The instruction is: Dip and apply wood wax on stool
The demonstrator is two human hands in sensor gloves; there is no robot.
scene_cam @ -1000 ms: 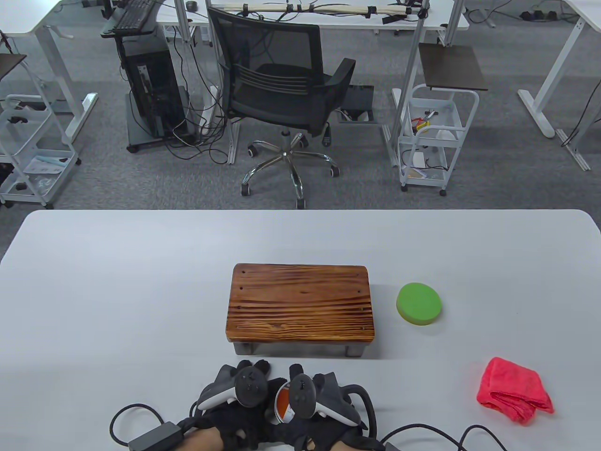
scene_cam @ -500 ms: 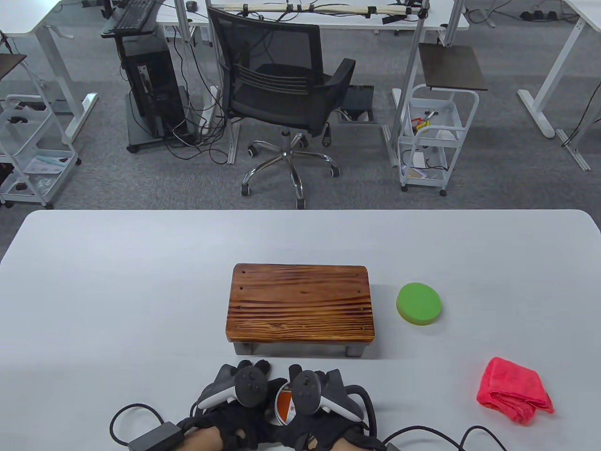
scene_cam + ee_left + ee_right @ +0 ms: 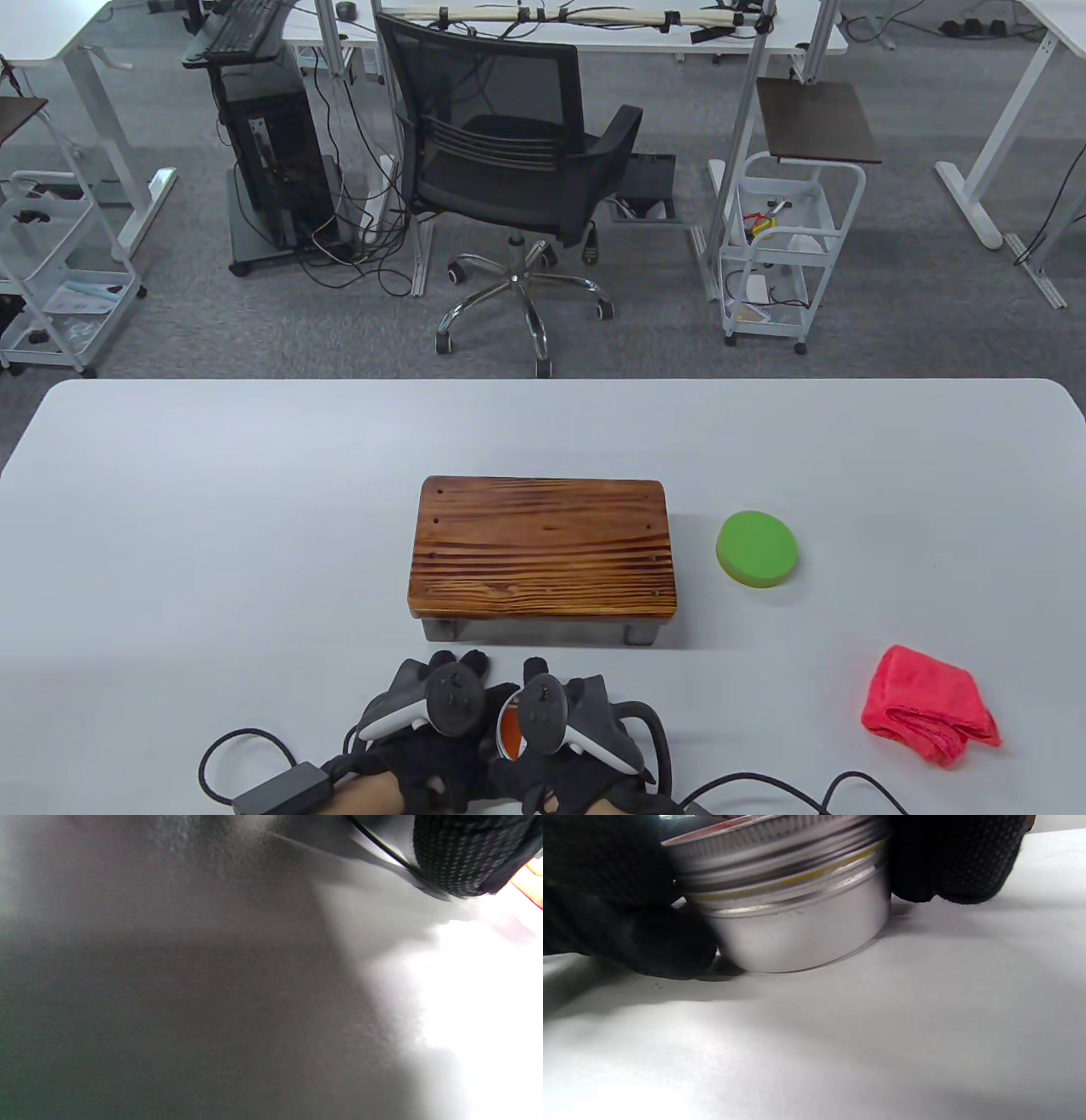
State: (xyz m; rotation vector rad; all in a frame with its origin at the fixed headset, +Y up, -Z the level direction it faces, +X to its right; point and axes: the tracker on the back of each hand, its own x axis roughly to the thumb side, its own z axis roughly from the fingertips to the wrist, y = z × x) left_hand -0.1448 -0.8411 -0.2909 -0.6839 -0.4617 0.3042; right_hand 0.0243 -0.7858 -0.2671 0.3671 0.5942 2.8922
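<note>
The wooden stool (image 3: 543, 548) stands mid-table, its striped top bare. Near the front edge a silver wax tin (image 3: 507, 728) with an orange top sits between both gloved hands. My left hand (image 3: 462, 664) curls against the tin's left side. My right hand (image 3: 536, 672) grips it from the right. In the right wrist view the tin (image 3: 797, 921) rests on the table, its threaded lid on, with black fingers (image 3: 954, 866) pressed to both sides. The left wrist view shows only table and one gloved fingertip (image 3: 462, 853).
A round green sponge pad (image 3: 758, 549) lies right of the stool. A folded red cloth (image 3: 929, 705) sits at the front right. Glove cables (image 3: 254, 764) trail along the front edge. An office chair (image 3: 509, 161) stands beyond the table.
My right hand twisted a little to the right over the tin and then back left, covering more of the orange top. The left hand and the tin stayed in place.
</note>
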